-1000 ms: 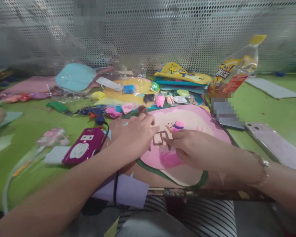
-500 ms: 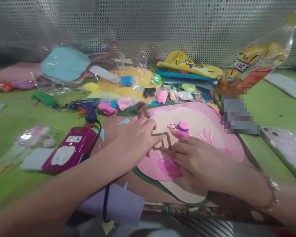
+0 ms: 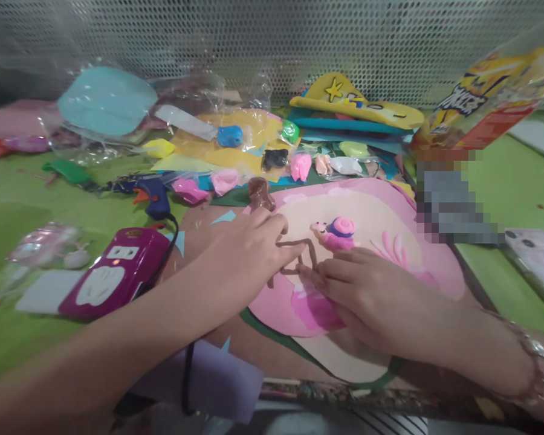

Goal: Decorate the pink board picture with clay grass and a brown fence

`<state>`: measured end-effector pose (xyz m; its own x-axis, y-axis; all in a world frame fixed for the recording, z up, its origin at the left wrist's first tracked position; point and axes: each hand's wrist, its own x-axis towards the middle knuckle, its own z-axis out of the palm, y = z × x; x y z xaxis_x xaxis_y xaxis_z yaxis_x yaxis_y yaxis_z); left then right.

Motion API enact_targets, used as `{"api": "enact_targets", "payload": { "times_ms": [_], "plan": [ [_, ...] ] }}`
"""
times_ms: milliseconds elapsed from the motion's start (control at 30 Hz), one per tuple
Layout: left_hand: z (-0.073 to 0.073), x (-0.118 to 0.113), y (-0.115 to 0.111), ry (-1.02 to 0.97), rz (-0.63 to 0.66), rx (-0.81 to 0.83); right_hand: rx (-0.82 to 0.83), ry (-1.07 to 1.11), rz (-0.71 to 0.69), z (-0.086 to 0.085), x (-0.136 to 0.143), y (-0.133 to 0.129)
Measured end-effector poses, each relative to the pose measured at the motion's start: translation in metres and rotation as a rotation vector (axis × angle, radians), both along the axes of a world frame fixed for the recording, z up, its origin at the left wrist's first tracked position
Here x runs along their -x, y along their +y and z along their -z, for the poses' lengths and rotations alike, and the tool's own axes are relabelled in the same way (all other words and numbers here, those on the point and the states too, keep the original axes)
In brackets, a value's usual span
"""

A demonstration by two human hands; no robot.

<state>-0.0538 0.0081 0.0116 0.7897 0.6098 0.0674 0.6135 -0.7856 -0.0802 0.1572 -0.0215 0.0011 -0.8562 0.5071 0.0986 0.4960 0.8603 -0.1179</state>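
A thin brown clay strip point(image 3: 312, 249), bent into an angular outline, lies on a pink and cream paper cutout point(image 3: 439, 260). My left hand point(image 3: 249, 244) rests palm down at its left, thumb stretched across the strip, apart from the bent fingers; some fingertips are hidden. At the strip's lower right, my right hand point(image 3: 367, 290) has thumb and fingers drawn together on the clay. Just beyond the right fingers sits a pink and blue clay snail point(image 3: 340, 228). Bright pink clay point(image 3: 315, 311) is spread below the strip. Brown clay in a clear wrapper point(image 3: 260, 193) touches the cutout's far left edge.
Several wrapped clay lumps point(image 3: 301, 167) lie along the back. At left are a purple power box point(image 3: 118, 272) and a dark blue glue gun point(image 3: 156, 196). A snack bag point(image 3: 480, 103), a phone point(image 3: 532, 260) and a yellow foam hat shape point(image 3: 344, 106) lie farther out.
The view has shifted slightly, bringing the cutout and my right wrist a little lower and farther right. Both hands keep nearly the same place on the brown strip, whose shape looks much the same.
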Motion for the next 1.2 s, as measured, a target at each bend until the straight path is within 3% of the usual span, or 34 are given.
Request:
{"api": "enact_targets", "payload": {
  "times_ms": [167, 333, 700, 967, 1200],
  "plan": [
    [0.001, 0.001, -0.001, 0.015, 0.013, -0.037, 0.05, 0.037, -0.006, -0.003, -0.002, 0.001],
    [-0.002, 0.003, -0.001, 0.007, -0.016, -0.075, -0.007, 0.128, 0.048, -0.005, -0.005, 0.003],
    [-0.001, 0.001, -0.003, 0.057, -0.029, -0.034, 0.152, 0.07, 0.0, -0.003, -0.001, -0.001],
    [-0.01, 0.007, -0.005, 0.026, -0.052, -0.062, 0.094, 0.02, -0.011, -0.002, 0.0, 0.0],
    [-0.014, 0.005, -0.009, 0.041, -0.071, -0.046, -0.143, 0.04, 0.019, 0.0, -0.003, 0.003]
  ]
}}
